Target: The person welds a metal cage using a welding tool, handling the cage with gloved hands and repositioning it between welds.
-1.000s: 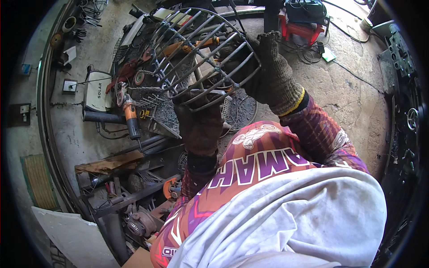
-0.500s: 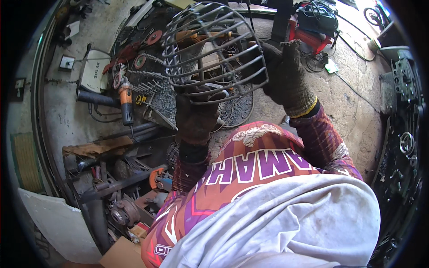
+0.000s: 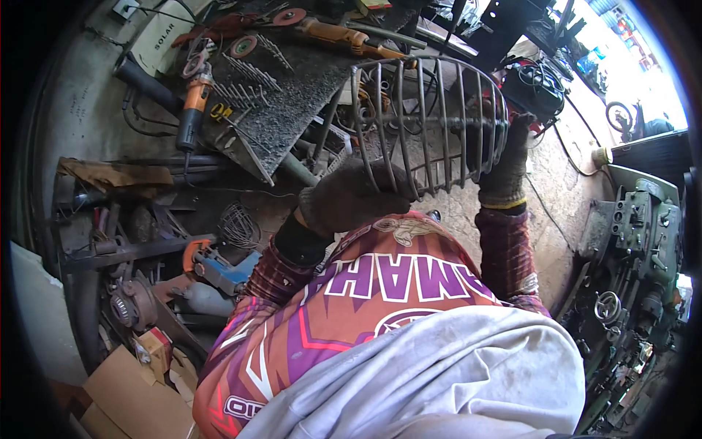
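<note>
I hold a domed cage of bent metal rods (image 3: 401,117) up in front of me, its bars curving round to the right. My left hand (image 3: 358,192), in a dark work glove, is closed on the cage's lower left edge. On its right side, my right hand (image 3: 506,167) grips it, gloved too, with a yellow band at the cuff. The bars partly hide the right fingers. Left of the cage stands a worktable (image 3: 300,110) strewn with dark grit, bearing an orange angle grinder (image 3: 197,99) and cut rods (image 3: 245,94).
Another orange power tool (image 3: 344,38) lies at the table's far edge. A blue and orange tool (image 3: 223,267) sits among metal scrap at lower left, near an open cardboard box (image 3: 131,388). At right stands a green lathe-like machine (image 3: 643,234). Cables (image 3: 559,212) cross the concrete floor.
The cage has shifted right and lower and has turned, so its bars run more upright. Both hands moved with it, still gripping. My view has swung to the right.
</note>
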`<action>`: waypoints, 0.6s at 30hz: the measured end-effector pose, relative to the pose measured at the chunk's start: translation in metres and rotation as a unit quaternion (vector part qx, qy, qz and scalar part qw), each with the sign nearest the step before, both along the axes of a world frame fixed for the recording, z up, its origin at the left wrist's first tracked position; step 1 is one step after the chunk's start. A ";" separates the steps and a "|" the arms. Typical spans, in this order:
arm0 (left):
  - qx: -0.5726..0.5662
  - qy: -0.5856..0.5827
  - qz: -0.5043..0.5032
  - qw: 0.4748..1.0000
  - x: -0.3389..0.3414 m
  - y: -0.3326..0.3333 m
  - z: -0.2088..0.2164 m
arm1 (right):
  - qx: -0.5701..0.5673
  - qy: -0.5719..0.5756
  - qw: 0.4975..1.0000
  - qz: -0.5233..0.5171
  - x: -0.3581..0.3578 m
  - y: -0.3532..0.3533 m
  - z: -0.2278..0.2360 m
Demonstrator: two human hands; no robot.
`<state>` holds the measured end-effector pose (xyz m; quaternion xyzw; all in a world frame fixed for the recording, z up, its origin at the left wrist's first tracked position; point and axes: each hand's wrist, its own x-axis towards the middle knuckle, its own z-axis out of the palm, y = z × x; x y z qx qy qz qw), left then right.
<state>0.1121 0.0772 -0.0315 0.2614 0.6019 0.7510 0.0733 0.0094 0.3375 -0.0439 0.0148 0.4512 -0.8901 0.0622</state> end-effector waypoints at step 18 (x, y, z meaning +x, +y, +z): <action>-0.174 -0.091 0.000 0.981 0.013 -0.008 0.005 | -0.017 -0.035 0.994 -0.100 0.015 0.007 -0.027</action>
